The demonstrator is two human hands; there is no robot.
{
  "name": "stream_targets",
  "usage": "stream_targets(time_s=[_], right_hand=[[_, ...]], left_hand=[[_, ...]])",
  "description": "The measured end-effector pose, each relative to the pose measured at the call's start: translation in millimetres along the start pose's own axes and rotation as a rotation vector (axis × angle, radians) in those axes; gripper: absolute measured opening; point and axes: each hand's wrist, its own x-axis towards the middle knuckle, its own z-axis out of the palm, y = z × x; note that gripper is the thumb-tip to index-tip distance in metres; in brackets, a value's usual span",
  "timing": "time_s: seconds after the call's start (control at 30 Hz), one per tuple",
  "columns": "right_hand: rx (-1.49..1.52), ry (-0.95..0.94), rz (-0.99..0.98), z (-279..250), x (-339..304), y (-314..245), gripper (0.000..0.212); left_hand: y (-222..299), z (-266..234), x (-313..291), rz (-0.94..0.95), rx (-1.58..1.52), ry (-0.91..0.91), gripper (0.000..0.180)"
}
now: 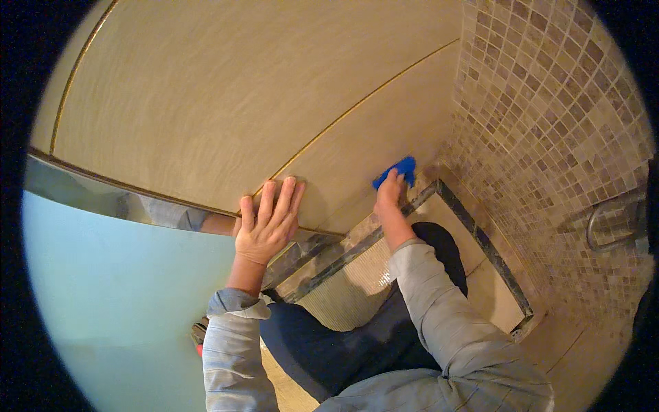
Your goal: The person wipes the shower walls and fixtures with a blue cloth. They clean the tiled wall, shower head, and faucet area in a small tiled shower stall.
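My left hand (pixel 266 223) lies flat with spread fingers on a large beige wall tile (pixel 274 89), close to the tile's edge beside a shiny metal trim (pixel 130 199). Low on the same wall, my right hand (pixel 390 192) is closed round a bright blue cloth (pixel 405 167). The cloth touches or nearly touches the tile near the corner. Some of my right fingers are hidden behind the hand, and whether the blue thing is a cloth or a soft pad is hard to tell.
Small brown mosaic tiles (pixel 535 103) cover the wall on the right, where a curved metal fitting (pixel 604 226) sticks out. A dark strip (pixel 480 237) borders the floor around my knees. A ribbed mat (pixel 343 295) lies below. Pale blue wall (pixel 123 288) fills the left.
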Motion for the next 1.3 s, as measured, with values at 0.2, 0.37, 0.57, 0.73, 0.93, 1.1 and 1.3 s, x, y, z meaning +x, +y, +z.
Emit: stream_targets(time_s=[0.2,0.37,0.57,0.73,0.93,1.1,1.3], right_hand=[[0.22,-0.122,0.713,26,-108,69,0.051],[0.13,-0.077,0.255,43,-125,42,0.068],[-0.202,0.073,-0.315,8,-17,36,0.051],[-0.348,-0.027,-0.06,0,-4,91,0.051],[-0.093,-0.308,0.538,0,-73,146,0.035],[-0.11,-0.467,0.577,-1,-92,146,0.042],[0.089,-0.49,0.717,15,-140,102,0.032]], left_hand=[[0,0,-9,-0.02,-0.026,-0.025,0.052],[-1,-2,-6,-0.016,-0.004,-0.032,0.054],[4,0,-3,-0.035,-0.014,-0.015,0.054],[-2,0,-2,0.001,0.036,0.007,0.058],[-3,-4,-9,-0.027,-0.024,-0.022,0.055],[1,0,4,-0.032,-0.042,0.037,0.055],[-2,-2,-7,-0.019,-0.026,0.031,0.056]])
